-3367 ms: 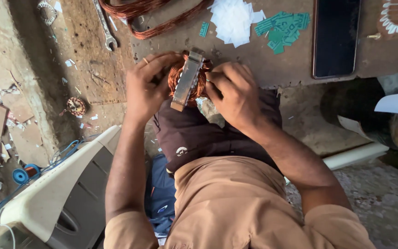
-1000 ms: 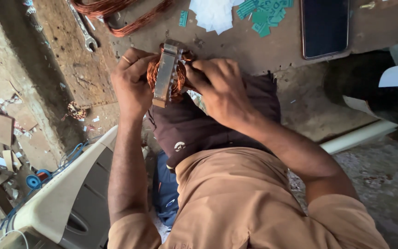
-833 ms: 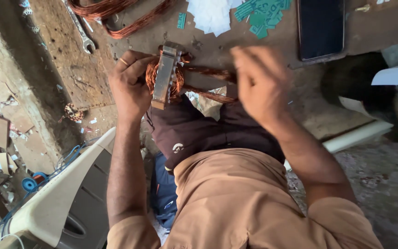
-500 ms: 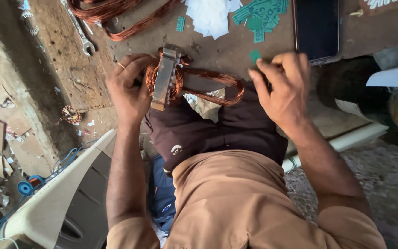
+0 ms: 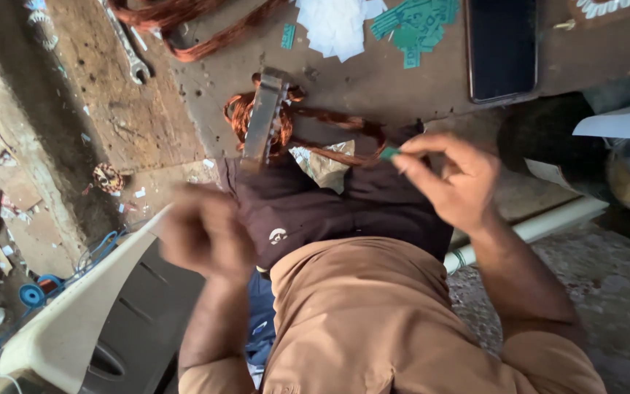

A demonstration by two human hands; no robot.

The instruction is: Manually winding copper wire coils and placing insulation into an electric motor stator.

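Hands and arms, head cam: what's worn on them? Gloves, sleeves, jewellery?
No gloves on either. The right hand and its forearm are bare, with no watch or ring visible. The left hand is motion-blurred; its forearm is bare too. Tan short sleeves show at the upper arms.

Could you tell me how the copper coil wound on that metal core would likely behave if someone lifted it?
The coil probably feels heavy for its size, given its metal core. The loose wire loop would likely flop and snag. It lies flat on the bench, so rolling seems unlikely.
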